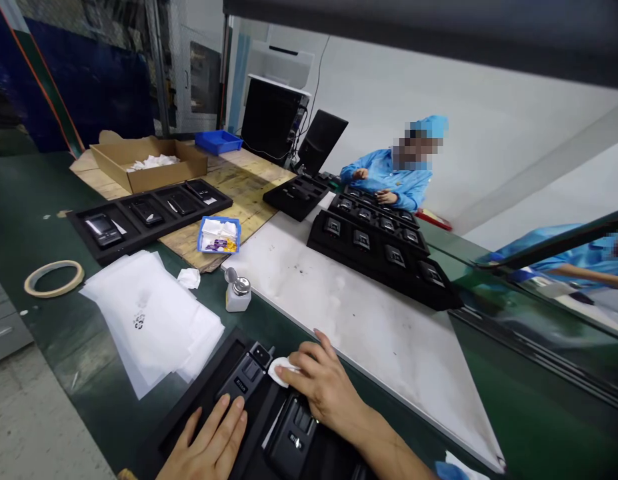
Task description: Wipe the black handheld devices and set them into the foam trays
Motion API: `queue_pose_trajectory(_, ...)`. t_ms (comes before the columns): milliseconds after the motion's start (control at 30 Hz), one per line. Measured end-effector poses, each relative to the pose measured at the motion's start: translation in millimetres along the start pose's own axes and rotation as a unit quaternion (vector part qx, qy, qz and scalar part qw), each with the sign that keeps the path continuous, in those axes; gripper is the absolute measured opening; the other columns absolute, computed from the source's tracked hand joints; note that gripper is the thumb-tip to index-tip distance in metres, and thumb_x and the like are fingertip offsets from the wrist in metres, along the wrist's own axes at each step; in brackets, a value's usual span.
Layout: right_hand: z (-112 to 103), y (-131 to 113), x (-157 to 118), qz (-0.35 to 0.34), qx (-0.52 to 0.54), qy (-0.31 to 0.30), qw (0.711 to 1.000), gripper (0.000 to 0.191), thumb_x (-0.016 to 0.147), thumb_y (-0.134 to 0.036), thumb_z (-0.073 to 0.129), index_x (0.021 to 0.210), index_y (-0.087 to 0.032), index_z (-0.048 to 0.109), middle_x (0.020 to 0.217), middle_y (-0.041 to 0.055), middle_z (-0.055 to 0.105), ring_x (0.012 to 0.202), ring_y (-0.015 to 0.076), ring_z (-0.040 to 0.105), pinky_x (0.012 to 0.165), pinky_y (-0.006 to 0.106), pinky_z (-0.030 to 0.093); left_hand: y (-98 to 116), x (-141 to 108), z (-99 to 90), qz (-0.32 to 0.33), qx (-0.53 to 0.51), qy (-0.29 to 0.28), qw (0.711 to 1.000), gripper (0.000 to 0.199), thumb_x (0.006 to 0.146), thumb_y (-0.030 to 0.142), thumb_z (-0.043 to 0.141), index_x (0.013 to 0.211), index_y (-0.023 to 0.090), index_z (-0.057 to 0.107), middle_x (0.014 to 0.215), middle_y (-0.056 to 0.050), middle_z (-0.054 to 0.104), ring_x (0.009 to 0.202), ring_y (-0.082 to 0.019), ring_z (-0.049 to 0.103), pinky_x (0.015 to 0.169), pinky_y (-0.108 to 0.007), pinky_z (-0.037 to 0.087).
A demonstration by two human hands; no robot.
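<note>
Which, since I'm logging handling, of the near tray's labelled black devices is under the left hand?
The black device nearer the white sheets: the left hand covers its lower end. The other device, to its right, lies clear of that hand.

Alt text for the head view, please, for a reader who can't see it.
The right hand holds a white pad beside the upper end of a black handheld device in a black tray, while the left hand lies over its lower end. A second device lies alongside; beyond are translucent sheets, a dispenser bottle and a co-worker in blue.
</note>
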State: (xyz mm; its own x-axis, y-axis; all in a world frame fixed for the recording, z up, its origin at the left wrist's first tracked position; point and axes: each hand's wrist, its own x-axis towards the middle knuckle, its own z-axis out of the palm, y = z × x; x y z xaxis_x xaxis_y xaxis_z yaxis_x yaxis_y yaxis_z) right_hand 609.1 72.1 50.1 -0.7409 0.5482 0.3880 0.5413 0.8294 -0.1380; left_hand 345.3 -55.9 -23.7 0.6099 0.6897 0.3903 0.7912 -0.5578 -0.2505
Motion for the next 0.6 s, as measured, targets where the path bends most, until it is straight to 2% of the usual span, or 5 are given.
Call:
queue_pose_trajectory(133,13,-24,19,0.078,-0.075,0.045,0.993,0.039,0.092,-0.008,0.046,0.122,-0.024,0.065,0.098,0.0032,0.067,0.099,0.0216,0.049,0.118,0.057,0.005,0,6,-6.6,-0.021,-0.030,0.012,0.999,0.051,0.081,0.037,0.056,0.128,0.021,0.066,0.145,-0.003,0.056,0.143,-0.030,0.033,0.085,-0.041,0.052)
queue_pose_trajectory(267,39,-56,39,0.128,-0.183,0.008,0.975,0.039,0.091,-0.013,0.047,0.128,-0.012,0.062,0.099,0.0089,0.066,0.100,0.0260,0.049,0.118,0.062,-0.007,0,11,-11.6,-0.035,-0.047,0.025,0.998,0.043,0.084,0.039,0.053,0.122,0.025,0.070,0.138,0.001,0.062,0.138,-0.027,0.040,0.086,-0.039,0.050)
queue_pose_trajectory(433,48,-79,32,0.185,-0.275,-0.004,0.943,0.040,0.089,-0.010,0.046,0.125,-0.005,0.064,0.096,0.0127,0.066,0.100,0.0286,0.049,0.118,0.064,-0.004,0,12,-12.8,-0.052,-0.069,0.030,0.996,0.044,0.086,0.038,0.052,0.125,0.025,0.068,0.138,0.001,0.062,0.132,-0.024,0.046,0.089,-0.037,0.047)
queue_pose_trajectory(600,35,-84,19,0.214,-0.304,-0.038,0.927,0.038,0.086,-0.007,0.047,0.118,-0.010,0.068,0.092,0.0112,0.066,0.098,0.0284,0.051,0.118,0.063,0.000,2,10,-11.4,-0.066,-0.084,0.033,0.994,0.049,0.082,0.036,0.052,0.128,0.023,0.065,0.142,-0.001,0.059,0.132,-0.023,0.047,0.090,-0.036,0.048)
